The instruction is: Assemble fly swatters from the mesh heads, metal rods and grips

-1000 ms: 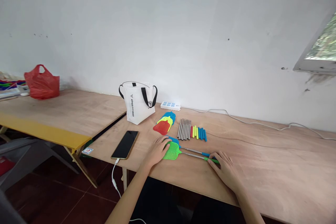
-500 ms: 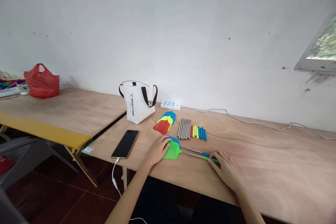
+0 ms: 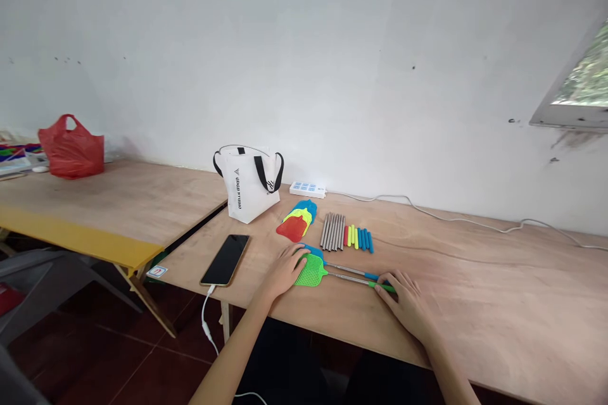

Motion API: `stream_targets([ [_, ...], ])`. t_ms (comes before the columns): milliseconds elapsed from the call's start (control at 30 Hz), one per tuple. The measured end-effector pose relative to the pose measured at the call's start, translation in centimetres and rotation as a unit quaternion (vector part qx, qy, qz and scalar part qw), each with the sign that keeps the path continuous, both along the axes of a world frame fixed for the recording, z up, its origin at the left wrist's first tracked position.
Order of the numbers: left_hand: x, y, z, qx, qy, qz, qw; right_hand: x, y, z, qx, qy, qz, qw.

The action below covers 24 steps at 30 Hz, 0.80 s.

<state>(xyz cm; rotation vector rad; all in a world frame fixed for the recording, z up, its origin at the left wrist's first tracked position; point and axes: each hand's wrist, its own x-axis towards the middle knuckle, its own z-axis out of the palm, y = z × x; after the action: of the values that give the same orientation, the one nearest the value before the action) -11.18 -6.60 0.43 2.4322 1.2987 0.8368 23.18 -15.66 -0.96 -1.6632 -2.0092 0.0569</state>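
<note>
A green fly swatter (image 3: 311, 271) and a blue fly swatter (image 3: 315, 253) lie side by side on the wooden table, heads to the left. My left hand (image 3: 287, 267) rests with its fingers extended over the left edges of both heads. At the other end, my right hand (image 3: 403, 296) lies spread against the green and blue handle ends, covering their tips. Neither hand is closed around a swatter. Behind them lie loose swatter heads in red (image 3: 291, 228), yellow and blue, several metal rods (image 3: 332, 231), and short red, yellow and blue grips (image 3: 364, 239).
A phone (image 3: 225, 259) with a white cable lies left of my left hand. A white bag (image 3: 251, 193) and a power strip (image 3: 307, 189) stand near the wall. On the neighbouring table (image 3: 156, 202) sits a red plastic bag (image 3: 73, 150). The front table edge runs below my forearms.
The view has shifted very slightly. My hands and both swatters hold the same places on the table.
</note>
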Motion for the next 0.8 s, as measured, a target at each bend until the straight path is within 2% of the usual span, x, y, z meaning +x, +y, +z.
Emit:
stream_targets([
  [800,0.00,0.03,0.02,0.004,-0.005,-0.003,1.000,0.21,0.23,-0.06,0.004,-0.009,0.004,1.000],
])
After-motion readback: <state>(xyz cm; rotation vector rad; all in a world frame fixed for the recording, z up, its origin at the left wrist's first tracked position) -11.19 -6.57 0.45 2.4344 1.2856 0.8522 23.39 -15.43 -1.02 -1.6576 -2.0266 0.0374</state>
